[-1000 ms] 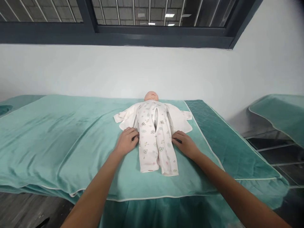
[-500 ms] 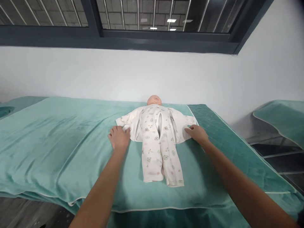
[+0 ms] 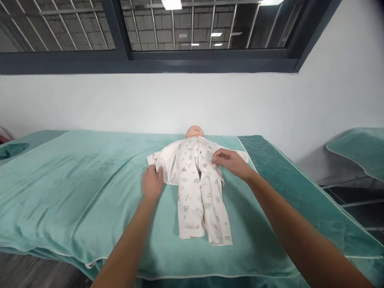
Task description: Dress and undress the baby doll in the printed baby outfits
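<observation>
Right hand: come inward since half a second ago, from the spread panel's outer edge to over the torso; the hand has thumb and fingers drawn together, apparently pinching the panel's edge.
Left hand: in nearly the same place as then; fingers of this hand are loosely curled at the opposite panel's edge, whether gripping cannot be told.
Jacket: white cotton infant jacket with small animal prints; its right panel now lies folded inward, its left still spread outward, plain inside showing. Each hand hides part of it.
Trousers: white animal-printed cloth trousers, laid lengthwise along the middle, upper part now partly covered by the folded panel.
Doll: smooth peach-coloured doll head, above the neckline, near the wall.
Bed: smooth mint-green blanket with pale piping beneath the clothes; dark teal quilted cover to the right.
Beyond: a draped mint-green cloth above a dark rack, right.
Wall: plain white wall, below a dark-grey window frame and metal bars; more window shows now.
</observation>
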